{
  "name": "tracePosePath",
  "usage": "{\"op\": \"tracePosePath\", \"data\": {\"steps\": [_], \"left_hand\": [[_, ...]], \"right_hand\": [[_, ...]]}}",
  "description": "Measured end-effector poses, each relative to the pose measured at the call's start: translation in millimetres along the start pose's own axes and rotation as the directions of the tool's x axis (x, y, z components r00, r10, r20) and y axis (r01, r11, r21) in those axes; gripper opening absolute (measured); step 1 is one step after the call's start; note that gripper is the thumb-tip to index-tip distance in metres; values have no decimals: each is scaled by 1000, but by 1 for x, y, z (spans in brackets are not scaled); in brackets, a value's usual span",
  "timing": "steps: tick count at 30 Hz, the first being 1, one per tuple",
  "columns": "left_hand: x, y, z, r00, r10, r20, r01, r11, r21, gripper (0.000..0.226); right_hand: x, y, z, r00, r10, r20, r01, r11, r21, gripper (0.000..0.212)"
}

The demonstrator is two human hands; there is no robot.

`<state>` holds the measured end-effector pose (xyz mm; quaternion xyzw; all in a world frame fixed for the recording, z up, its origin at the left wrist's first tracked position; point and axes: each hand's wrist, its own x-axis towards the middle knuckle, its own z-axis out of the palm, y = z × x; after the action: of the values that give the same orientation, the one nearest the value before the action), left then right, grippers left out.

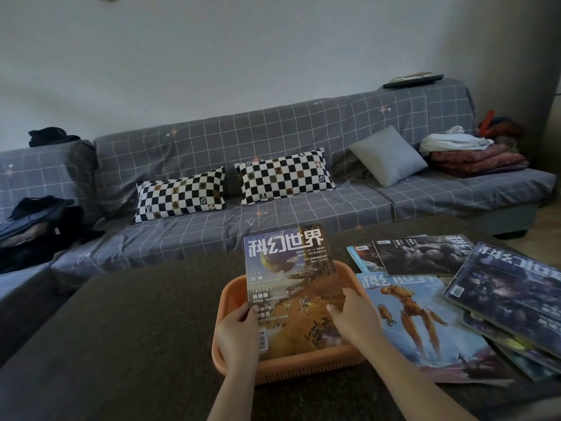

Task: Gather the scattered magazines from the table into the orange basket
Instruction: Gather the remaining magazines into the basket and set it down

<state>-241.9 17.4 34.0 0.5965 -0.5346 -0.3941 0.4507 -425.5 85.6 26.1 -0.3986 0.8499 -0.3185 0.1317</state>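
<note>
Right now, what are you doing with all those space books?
A person is tidying magazines into the orange basket on the dark table. Both hands hold one magazine with a planet on its cover, its lower end down inside the basket and its top tilted up over the far rim. The left hand grips its lower left edge and the right hand holds its right edge. Several more magazines lie scattered on the table to the right, not yet gathered.
</note>
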Motion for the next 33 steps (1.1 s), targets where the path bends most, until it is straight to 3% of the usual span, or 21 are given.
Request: {"op": "tracePosePath", "data": {"steps": [5, 11, 20, 27, 33], "left_hand": [[-2, 0, 0, 1000, 26, 4, -26, 1000, 7, 27], [-9, 5, 0, 998, 59, -2, -58, 987, 151, 38], [-20, 12, -4, 996, 57, 74, -72, 973, 219, 48], [-44, 23, 10, 978, 167, 129, -180, 979, 100, 54], [-77, 39, 59, 913, 305, 271, -324, 946, 27, 45]], "right_hand": [[1, 0, 2, 1000, 26, 1, -26, 1000, -6, 31], [3, -4, -9, 995, 49, 82, -53, 997, 47, 41], [-5, -11, -19, 980, 33, 197, -68, 983, 171, 19], [-29, -3, -25, 1000, -5, -4, 6, 942, 335, 46], [-45, 35, -58, 983, 51, -176, 27, 911, 413, 31]]}}
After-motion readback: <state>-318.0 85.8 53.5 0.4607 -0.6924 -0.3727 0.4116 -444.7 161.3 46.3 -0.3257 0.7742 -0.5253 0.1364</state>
